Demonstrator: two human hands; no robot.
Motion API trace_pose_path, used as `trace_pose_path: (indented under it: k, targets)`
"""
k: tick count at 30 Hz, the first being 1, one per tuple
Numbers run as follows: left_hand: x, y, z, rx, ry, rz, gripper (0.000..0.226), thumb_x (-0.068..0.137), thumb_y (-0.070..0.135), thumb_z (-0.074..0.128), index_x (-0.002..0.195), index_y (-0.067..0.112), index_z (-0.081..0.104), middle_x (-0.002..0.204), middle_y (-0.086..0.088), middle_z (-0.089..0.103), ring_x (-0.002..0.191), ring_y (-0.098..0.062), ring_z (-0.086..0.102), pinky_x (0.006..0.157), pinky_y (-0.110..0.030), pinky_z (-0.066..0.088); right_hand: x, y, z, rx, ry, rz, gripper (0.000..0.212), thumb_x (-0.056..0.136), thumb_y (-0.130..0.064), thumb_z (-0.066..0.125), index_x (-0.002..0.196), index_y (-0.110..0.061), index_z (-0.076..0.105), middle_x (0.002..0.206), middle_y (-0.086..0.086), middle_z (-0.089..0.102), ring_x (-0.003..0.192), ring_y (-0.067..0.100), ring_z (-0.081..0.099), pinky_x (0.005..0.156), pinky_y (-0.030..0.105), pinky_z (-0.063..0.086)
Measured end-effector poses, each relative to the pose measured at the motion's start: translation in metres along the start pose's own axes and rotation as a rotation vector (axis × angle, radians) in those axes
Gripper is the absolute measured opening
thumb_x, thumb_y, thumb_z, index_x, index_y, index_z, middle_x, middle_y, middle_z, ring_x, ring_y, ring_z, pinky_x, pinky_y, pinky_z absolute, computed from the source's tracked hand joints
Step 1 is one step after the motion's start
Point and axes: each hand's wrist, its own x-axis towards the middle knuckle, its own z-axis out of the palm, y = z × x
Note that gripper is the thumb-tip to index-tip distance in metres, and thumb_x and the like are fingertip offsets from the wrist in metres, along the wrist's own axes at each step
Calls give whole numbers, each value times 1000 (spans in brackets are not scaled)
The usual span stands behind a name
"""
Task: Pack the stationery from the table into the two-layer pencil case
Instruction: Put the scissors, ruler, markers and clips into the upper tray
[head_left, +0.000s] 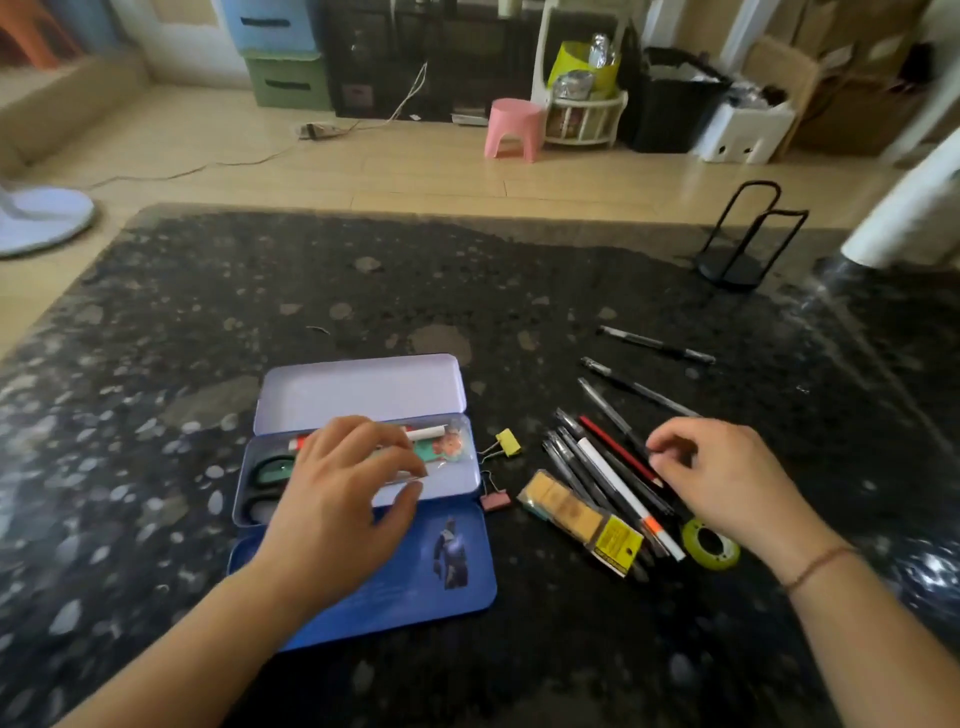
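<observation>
Left hand (340, 486) reaching into open pencil case (363, 467) on counter (467, 291), fingers spreading over tray holding scissors (267, 480) and marker (415, 434). Right hand (727, 478) curling over pens (608, 467), fingertips touching them. Tape roll (710, 545) lying beside wrist.

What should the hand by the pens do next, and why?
Probably the right hand should pinch one pen from the bundle of pens under its fingertips and carry it to the pencil case. Its fingers already reach down at the bundle, many pens lie loose on the table, and the left hand rests over the open case.
</observation>
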Motion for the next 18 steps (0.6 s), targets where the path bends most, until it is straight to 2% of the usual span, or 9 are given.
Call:
trace_pose_path:
  k: [3,6,10,14,18]
  targets:
    - [20,32,20,-16,-46,80,14,84,28,61,92,22,70,102,6,64,101,-22,53,86,-38,42,-1,9,-3,53,-63,42,16,81,-22,72,74,-35,65,71,-14,64,69,2,60,61,25,49]
    - [43,50,35,-13,-113,123,16,86,23,56,94,25,70,103,9,63,101,-20,52,86,-36,40,-8,-2,2,72,-155,-1,11,81,-27,71,75,-34,64,73,-13,64,68,3,60,60,24,51]
    - [56,59,48,66,-220,161,29,77,13,53,95,30,70,104,12,64,102,-19,52,87,-38,38,-10,-10,5,11,-212,-25,9,82,-33,69,77,-34,62,71,-13,64,67,2,61,60,25,54]
    - [59,64,59,92,-223,104,20,84,20,56,97,30,69,102,13,65,101,-19,53,88,-38,38,-5,-12,3,-120,-273,54,11,82,-42,67,78,-34,60,78,-12,64,71,6,61,64,30,55]
    - [63,62,65,-21,-108,-80,20,84,14,62,99,26,67,102,9,64,103,-20,54,89,-37,38,-4,-14,1,-170,-315,82,15,81,-46,67,80,-32,64,76,-10,65,70,9,62,62,31,53]
